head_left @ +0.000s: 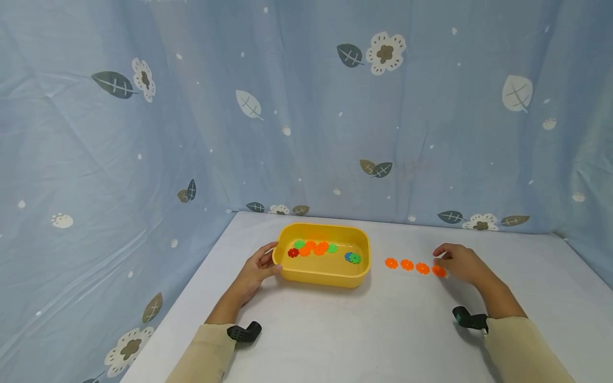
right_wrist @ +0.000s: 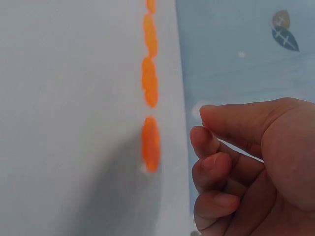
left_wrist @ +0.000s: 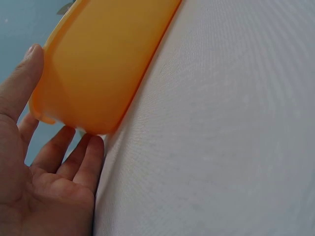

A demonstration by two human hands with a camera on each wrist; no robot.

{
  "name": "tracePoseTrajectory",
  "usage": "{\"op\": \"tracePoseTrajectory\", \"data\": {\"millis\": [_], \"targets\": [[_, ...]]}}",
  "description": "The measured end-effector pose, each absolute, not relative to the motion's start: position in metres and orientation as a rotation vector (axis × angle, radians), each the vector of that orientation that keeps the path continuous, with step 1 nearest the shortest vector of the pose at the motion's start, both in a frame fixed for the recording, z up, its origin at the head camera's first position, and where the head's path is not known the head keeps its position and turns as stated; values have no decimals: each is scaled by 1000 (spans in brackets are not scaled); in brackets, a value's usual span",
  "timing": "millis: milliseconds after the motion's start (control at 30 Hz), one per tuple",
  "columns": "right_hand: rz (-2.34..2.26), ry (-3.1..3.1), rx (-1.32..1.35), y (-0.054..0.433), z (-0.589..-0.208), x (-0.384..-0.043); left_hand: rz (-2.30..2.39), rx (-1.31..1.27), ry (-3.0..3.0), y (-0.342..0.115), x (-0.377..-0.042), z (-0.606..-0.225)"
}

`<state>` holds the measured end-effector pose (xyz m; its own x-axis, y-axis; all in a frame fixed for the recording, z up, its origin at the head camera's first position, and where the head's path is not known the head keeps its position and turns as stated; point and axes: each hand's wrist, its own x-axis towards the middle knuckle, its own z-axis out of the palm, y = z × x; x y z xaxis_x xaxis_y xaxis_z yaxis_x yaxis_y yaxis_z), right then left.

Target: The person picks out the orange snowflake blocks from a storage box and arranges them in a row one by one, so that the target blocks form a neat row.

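A yellow plastic basin (head_left: 316, 277) stands on the table, holding flower-shaped plastic discs: orange (head_left: 305, 251), green (head_left: 355, 258), red (head_left: 293, 252) and blue. My left hand (head_left: 256, 274) grips its left end; in the left wrist view the thumb lies at the rim and the fingers touch the end wall. Several orange flower discs (head_left: 407, 265) lie flat in a row right of the basin. Over the row's right end hovers my right hand (head_left: 462, 261), fingers bent, nothing held. Below it in the right wrist view is the nearest orange disc (right_wrist: 151, 144).
A white tabletop (head_left: 335, 335) carries everything. Behind it and on the left hangs a light blue curtain (head_left: 306, 133) printed with leaves and flowers. Black wrist cameras (head_left: 244, 332) sit on both wrists over beige sleeves (head_left: 203, 354).
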<state>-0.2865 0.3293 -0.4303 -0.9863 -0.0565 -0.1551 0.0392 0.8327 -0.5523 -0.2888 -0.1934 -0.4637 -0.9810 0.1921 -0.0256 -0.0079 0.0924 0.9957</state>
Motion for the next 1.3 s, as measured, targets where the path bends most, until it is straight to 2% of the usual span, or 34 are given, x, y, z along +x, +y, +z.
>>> {"op": "tracePoseTrajectory", "data": {"millis": [500, 733, 1300], "targets": [[-908, 2861, -214, 275, -408, -315, 2025, 186, 2200, -195, -295, -469], [-948, 2842, -222, 245, -399, -328, 2041, 196, 2203, -194, -293, -468], [-1030, 2804, -470, 168, -394, -339, 2049, 193, 2210, -194, -292, -471]]}}
